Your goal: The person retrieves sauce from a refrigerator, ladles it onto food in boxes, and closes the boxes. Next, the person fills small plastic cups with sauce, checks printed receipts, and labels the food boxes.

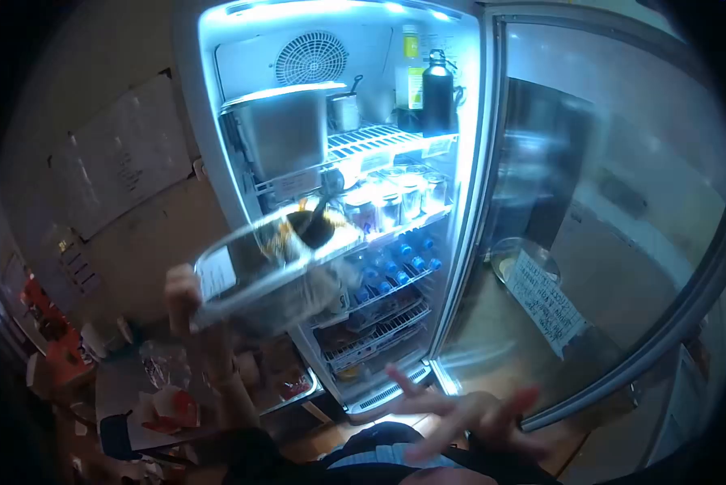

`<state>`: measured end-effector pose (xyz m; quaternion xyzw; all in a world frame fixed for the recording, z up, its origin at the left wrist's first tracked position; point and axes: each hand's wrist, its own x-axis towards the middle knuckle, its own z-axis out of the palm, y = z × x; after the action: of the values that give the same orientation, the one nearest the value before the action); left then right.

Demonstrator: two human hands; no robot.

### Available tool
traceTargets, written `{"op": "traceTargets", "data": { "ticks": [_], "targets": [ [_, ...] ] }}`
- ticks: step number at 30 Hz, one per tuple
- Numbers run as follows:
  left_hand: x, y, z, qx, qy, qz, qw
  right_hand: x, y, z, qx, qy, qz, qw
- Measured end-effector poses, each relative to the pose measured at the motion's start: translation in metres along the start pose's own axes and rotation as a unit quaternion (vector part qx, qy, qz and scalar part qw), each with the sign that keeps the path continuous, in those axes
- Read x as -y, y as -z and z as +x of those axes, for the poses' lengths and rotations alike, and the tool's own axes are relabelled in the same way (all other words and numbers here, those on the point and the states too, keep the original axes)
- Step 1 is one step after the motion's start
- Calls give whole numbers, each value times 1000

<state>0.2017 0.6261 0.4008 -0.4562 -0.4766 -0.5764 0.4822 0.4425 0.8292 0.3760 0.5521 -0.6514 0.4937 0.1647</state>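
My left hand grips the near left end of a clear rectangular food container, which is tilted in front of the lit fridge. A white label is stuck on that end. Inside the container sit a dark bowl-shaped piece with a handle rising from it and some orange-brown food, too blurred to name. The container's far end overlaps the fridge shelf, and I cannot tell whether it rests there. Low in front of the fridge, my right hand is blurred, its fingers spread and holding nothing.
The glass fridge door stands wide to the right. Shelves hold a large metal container, a black bottle, several cans and several water bottles. At lower left is a counter with wrapped items.
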Motion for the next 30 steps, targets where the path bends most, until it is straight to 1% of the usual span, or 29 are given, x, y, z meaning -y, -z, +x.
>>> {"op": "traceTargets", "data": {
  "ticks": [1,3,4,5,6,7,9,11,12,13,15,16,19,22,23,25,28,29,30],
  "targets": [
    [-2,-18,14,8,-25,30,999,5,3,-5,89,-15,-33,995],
    [14,-48,28,30,-58,29,997,14,-1,-9,178,-26,-63,982],
    [16,-64,37,41,-70,26,996,18,-14,-3,-22,105,-9,994],
    [-1,-87,49,54,-72,19,996,21,-15,-5,-124,166,30,978],
    [-10,-109,56,43,-49,9,998,24,-16,-6,-225,228,54,946],
    [-16,-129,62,35,-23,-1,999,27,-7,-14,-197,207,26,958],
    [-9,-165,78,45,-161,92,982,28,2,-19,-197,153,9,968],
    [-10,-206,90,13,-250,101,963,32,8,-25,-187,90,-10,978],
    [-4,-223,92,31,-214,108,970,36,9,-30,-176,55,-21,983],
    [4,-239,93,47,-180,114,976,38,8,-31,-162,42,-20,986],
    [18,-266,97,53,-174,124,975,37,5,-36,-146,28,-27,989],
    [25,-277,97,62,-167,142,974,31,0,-40,-194,76,20,978],
    [37,-297,95,74,-158,162,971,29,3,-49,-241,129,69,960],
    [36,-305,94,83,-147,184,968,31,5,-52,-252,131,86,955],
    [38,-306,94,89,-140,199,966,30,9,-52,-246,127,88,957],
    [39,-308,95,95,-158,220,958,29,6,-46,-219,131,115,960],
    [50,-323,92,85,-180,278,940,29,-2,-35,-151,150,168,962],
    [48,-322,93,88,-190,262,942,30,-5,-31,-125,157,190,961],
    [50,-324,92,89,-170,247,950,30,-8,-29,-100,161,209,959]
  ]
}}
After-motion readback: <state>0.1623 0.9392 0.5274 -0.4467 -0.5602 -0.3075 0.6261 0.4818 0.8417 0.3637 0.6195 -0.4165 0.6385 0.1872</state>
